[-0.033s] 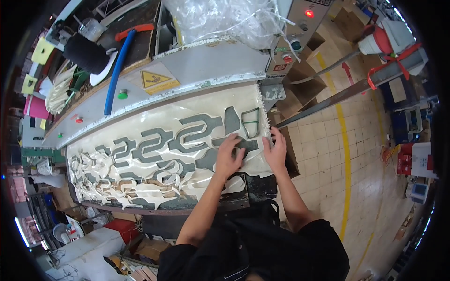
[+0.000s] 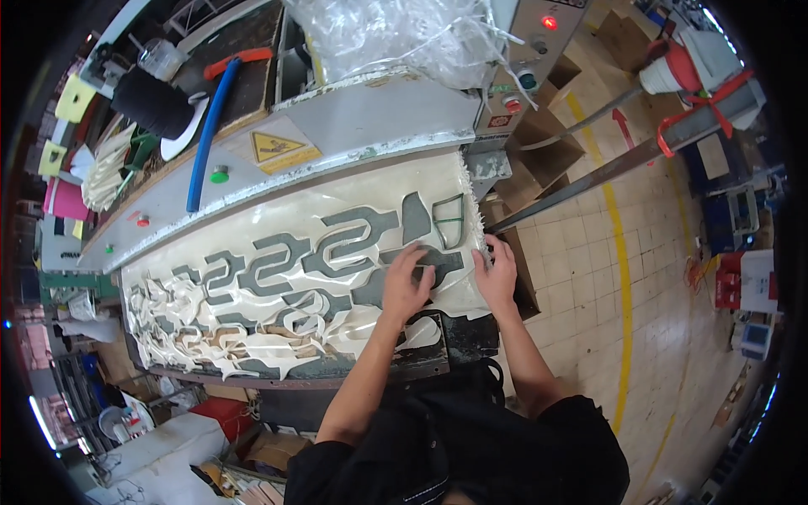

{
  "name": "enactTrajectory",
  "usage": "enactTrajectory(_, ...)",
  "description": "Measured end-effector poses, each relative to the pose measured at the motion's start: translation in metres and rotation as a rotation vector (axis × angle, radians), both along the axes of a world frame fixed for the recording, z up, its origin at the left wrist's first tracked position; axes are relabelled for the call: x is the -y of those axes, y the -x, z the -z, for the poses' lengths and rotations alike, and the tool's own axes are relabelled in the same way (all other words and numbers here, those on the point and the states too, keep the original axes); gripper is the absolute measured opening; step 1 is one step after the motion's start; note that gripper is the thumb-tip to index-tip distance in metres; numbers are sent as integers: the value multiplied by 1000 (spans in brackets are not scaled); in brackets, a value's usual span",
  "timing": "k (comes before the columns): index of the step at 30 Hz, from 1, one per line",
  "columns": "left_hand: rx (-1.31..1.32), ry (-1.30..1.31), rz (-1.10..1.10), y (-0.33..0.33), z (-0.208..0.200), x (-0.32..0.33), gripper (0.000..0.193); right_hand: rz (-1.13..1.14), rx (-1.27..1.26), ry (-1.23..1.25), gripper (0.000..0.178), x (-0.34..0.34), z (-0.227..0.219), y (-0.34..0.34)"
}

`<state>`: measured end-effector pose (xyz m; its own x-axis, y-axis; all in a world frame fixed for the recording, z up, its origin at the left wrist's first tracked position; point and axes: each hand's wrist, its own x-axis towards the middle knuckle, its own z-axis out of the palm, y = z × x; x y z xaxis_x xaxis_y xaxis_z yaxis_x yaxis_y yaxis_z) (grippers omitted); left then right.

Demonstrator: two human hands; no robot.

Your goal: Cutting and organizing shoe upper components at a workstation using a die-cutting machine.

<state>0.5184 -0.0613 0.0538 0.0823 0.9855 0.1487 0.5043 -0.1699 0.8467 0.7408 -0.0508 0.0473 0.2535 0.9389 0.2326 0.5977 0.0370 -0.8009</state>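
Observation:
A cream sheet (image 2: 370, 189) covers the machine's bed, with S-shaped and angular cut-outs that show grey beneath. My left hand (image 2: 408, 284) rests over a cut-out near the sheet's right end, its fingers bent and the thumb apart, with nothing seen in it. At the sheet's frayed right edge, my right hand (image 2: 497, 276) has its fingers and thumb apart; whether they touch the edge I cannot tell. Just beyond both hands lies a cutting die (image 2: 448, 220), a thin green-edged frame with a crossbar. Loose scrap strips (image 2: 252, 341) curl along the near side and left.
Behind the sheet runs a grey machine beam (image 2: 353, 135) with a yellow warning label (image 2: 282, 149). A blue-handled hammer (image 2: 210, 135) leans over the beam. Clear plastic bags (image 2: 396, 38) lie on top. A metal bar (image 2: 581, 185) juts out right over the tiled floor.

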Motion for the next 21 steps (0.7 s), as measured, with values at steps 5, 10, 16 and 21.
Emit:
enactTrajectory(5,-318,-116,-28,22,-24,-24,47,67,196,320,41,13,-14,-8)
enactTrajectory(10,-465,-138,12,27,-1,-31,34,78,191,454,35,13,-20,-15)
enactTrajectory(16,-382,-142,30,40,7,-31,19,81,116,507,38,32,-15,-17)
enactTrajectory(21,-410,-93,64,34,-5,-17,24,97,188,434,42,47,-37,-9)
